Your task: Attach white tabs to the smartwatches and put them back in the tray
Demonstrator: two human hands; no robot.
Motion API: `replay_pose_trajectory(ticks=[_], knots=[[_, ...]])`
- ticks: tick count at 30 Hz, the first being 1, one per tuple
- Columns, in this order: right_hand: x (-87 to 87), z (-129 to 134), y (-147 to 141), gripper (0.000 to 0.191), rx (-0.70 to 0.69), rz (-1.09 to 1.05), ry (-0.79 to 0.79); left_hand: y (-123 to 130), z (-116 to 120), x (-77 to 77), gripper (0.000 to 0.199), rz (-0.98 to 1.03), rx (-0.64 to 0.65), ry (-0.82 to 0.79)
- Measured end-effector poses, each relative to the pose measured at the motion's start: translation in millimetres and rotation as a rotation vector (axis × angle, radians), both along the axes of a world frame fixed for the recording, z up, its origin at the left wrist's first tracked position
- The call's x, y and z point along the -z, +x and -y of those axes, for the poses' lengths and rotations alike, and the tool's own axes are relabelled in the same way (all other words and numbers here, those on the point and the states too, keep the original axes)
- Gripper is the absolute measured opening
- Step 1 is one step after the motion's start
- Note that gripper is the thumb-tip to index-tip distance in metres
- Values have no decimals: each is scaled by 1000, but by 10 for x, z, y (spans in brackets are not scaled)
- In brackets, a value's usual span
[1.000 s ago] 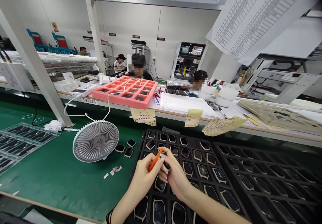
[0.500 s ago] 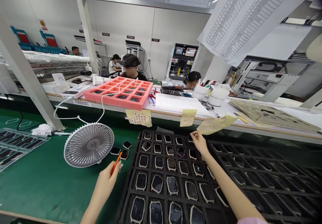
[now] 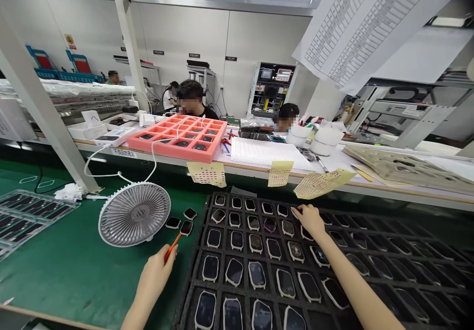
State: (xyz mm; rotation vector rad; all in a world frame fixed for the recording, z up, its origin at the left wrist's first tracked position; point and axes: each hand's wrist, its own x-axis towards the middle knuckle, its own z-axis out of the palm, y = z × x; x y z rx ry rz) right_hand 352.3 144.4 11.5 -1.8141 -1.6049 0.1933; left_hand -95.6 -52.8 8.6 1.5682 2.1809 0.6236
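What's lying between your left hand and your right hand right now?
In the head view, a black tray lies between the left hand and the right hand, its pockets filled with rows of watch cases.

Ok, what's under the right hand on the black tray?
Rows of dark-screened watch cases fill the black tray around the right hand. What lies directly beneath the palm is covered, so that can't be seen.
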Motion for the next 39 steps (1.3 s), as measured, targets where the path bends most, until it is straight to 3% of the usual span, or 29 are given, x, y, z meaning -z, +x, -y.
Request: replay_pose_trajectory(ticks=[7,11,13,16,18,20,24,39], knots=[[-90,84,-41,21,-66,-156,-28,-24,-12,11,28,-63,-36,-42],[-291,276,-333,20,-253,-343,31,1,12,-49,25,74,-84,37],[-400,433,-612,27,-391,-462,8,136,11,-144,28,245,-3,118],[-568,730,-1126,33,-575,-683,-107,522,-21,-374,37,561,245,178],[-678,935,-1445,24,-760,-1158,-324,820,-59,-546,40,781,400,71],[-772,1106,-1683,19,-845,-1411,-467,1061,-98,-691,43,915,477,0],[-865,1278,-1876,20,-855,-1555,-567,1253,-145,-816,47,1011,503,-22],[-844,1304,-1905,23,-871,-1680,-573,1238,-165,-718,48,1057,502,16]])
